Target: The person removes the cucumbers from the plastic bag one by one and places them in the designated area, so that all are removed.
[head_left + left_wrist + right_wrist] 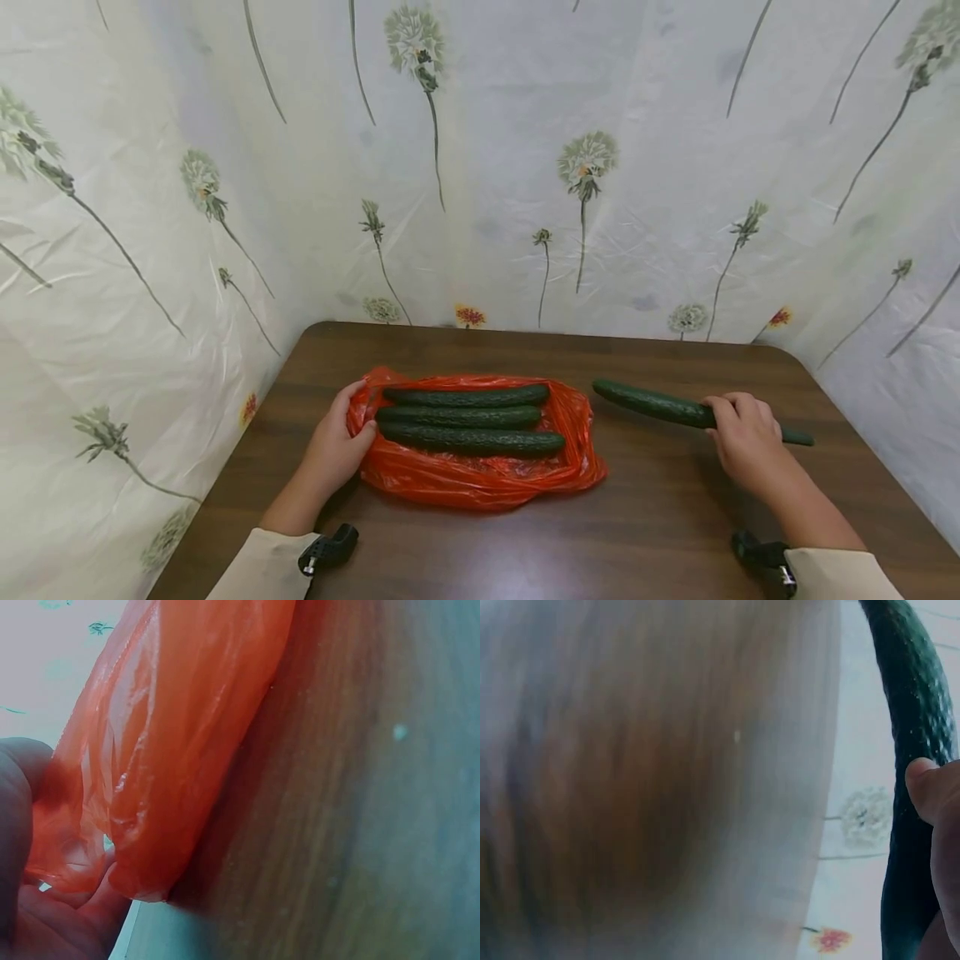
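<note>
Three dark green cucumbers [472, 440] lie side by side on an opened red plastic bag [480, 493], left of the table's middle. My left hand [337, 442] holds the bag's left edge, with thumb and fingers on the thin plastic [172, 750] in the left wrist view. Over the right side of the table my right hand [750, 442] grips a fourth, longer-looking cucumber [648, 402] toward its right end. In the right wrist view the thumb presses on that cucumber's bumpy skin [911, 697]; most of the other fingers are hidden there.
Beneath everything is a dark brown wooden table [465, 558] with rounded far corners. A pale sheet [495, 167] printed with dandelions hangs behind the table and along both sides. Black camera mounts [330, 548] are strapped at both wrists.
</note>
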The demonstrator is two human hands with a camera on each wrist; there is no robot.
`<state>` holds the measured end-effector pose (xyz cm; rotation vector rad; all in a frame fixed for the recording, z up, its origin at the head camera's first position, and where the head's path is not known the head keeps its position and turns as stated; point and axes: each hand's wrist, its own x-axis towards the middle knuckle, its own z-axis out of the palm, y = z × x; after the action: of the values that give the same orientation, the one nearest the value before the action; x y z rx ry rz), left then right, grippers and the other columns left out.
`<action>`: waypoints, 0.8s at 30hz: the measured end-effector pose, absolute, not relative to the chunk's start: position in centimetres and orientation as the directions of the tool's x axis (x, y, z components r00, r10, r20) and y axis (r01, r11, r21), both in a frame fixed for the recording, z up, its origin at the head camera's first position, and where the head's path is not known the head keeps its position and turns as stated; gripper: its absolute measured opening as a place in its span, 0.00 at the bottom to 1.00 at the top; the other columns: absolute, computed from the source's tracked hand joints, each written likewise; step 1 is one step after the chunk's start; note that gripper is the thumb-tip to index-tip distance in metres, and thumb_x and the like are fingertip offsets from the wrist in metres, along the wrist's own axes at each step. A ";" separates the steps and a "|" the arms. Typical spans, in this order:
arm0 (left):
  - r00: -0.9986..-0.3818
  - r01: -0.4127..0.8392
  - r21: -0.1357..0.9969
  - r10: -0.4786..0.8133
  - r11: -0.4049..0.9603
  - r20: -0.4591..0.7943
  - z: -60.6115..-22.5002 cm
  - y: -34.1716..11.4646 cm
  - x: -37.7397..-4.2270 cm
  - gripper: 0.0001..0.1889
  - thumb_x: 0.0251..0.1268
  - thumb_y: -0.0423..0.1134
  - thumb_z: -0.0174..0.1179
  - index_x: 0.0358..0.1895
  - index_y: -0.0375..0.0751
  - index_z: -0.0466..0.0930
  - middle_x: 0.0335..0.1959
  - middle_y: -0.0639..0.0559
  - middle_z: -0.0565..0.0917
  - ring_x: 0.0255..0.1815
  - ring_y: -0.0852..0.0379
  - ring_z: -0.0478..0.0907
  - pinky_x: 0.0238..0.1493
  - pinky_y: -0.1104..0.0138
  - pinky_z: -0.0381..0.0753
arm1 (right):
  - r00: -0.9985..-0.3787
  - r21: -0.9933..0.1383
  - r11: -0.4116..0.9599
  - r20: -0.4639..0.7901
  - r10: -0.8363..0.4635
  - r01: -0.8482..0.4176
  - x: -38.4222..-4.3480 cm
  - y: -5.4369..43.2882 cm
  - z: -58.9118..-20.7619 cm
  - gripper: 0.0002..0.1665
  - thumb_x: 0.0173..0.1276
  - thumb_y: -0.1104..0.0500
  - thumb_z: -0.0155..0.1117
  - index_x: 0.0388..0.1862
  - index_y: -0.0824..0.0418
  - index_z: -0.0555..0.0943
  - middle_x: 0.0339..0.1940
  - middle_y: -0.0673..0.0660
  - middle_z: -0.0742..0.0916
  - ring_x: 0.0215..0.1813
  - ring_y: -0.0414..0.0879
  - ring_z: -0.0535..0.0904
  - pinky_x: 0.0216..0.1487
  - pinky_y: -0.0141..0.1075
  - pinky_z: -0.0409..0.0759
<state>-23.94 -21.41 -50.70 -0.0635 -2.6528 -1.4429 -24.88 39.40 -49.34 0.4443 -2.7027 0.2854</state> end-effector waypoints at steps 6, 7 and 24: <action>-0.992 0.099 0.833 -0.012 0.545 0.126 -50.5 -21.6 -24.1 0.36 0.73 0.36 0.62 0.80 0.54 0.58 0.65 0.36 0.78 0.57 0.42 0.81 0.60 0.45 0.83 | -0.912 -0.128 0.941 0.315 -0.262 -0.314 -25.8 40.1 -49.6 0.25 0.68 0.68 0.70 0.61 0.68 0.73 0.53 0.74 0.74 0.53 0.75 0.68 0.44 0.68 0.69; -0.992 0.101 0.831 -0.009 0.547 0.127 -50.5 -21.6 -24.1 0.36 0.73 0.36 0.62 0.81 0.54 0.58 0.66 0.36 0.78 0.57 0.42 0.81 0.60 0.45 0.83 | -0.919 -0.129 0.943 0.296 -0.259 -0.308 -25.9 40.2 -49.6 0.25 0.68 0.68 0.70 0.62 0.68 0.73 0.53 0.74 0.75 0.53 0.75 0.68 0.44 0.68 0.69; -0.993 0.094 0.823 -0.009 0.561 0.119 -50.7 -21.6 -24.0 0.37 0.73 0.37 0.63 0.81 0.54 0.59 0.68 0.36 0.77 0.59 0.41 0.80 0.61 0.45 0.82 | -0.927 -0.014 0.952 0.232 -0.294 -0.305 -26.5 41.1 -50.3 0.29 0.64 0.67 0.75 0.61 0.68 0.75 0.53 0.72 0.81 0.53 0.72 0.77 0.44 0.65 0.80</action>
<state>-23.99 -21.57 -50.74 -0.0734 -2.6773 -1.4212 -26.53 41.08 -50.26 0.4479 -2.8773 0.0725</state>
